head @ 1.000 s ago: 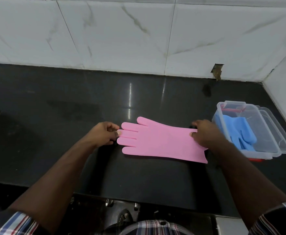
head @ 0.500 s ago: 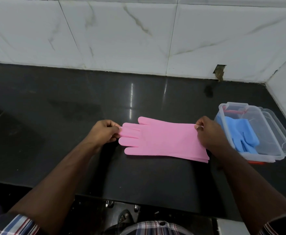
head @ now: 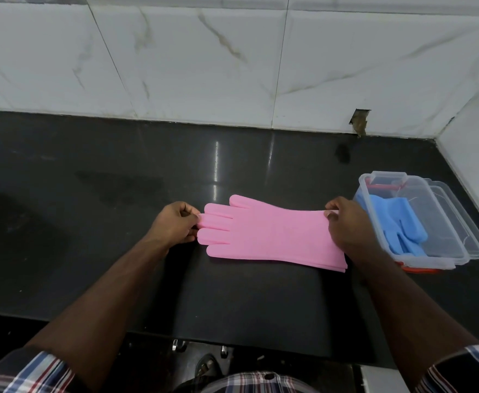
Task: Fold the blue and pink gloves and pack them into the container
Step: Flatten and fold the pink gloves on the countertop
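Looking down from the head camera, I see the pink gloves (head: 269, 234) lying flat in a stack on the black counter (head: 90, 222), near the middle. My left hand (head: 173, 225) pinches the fingertip end. My right hand (head: 346, 225) pinches the far corner of the cuff end. The blue gloves (head: 397, 225) already sit in the clear container (head: 442, 222) on the right. To fold well, I think I should lift both ends together, keep the edges lined up, and bring fingertips over to the cuff.

bare forearms (head: 96, 302), rolled plaid sleeves (head: 31, 373); plaid shirt front (head: 261, 382)
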